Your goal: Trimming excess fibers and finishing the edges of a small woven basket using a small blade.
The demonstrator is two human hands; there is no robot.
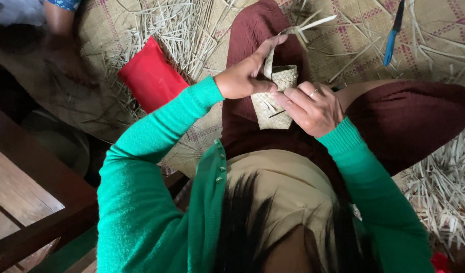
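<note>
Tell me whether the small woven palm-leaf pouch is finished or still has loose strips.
Unfinished: a loose strip rises from the small woven palm-leaf pouch, pinched by the left hand.

I see 1 small woven palm-leaf pouch (274, 98), pale tan and squarish, sitting upright just above the middle of the frame with a loose strip (268, 61) rising from its top.

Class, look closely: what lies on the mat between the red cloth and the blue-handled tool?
In the head view: loose straw strips and a maroon-clad knee.
</note>
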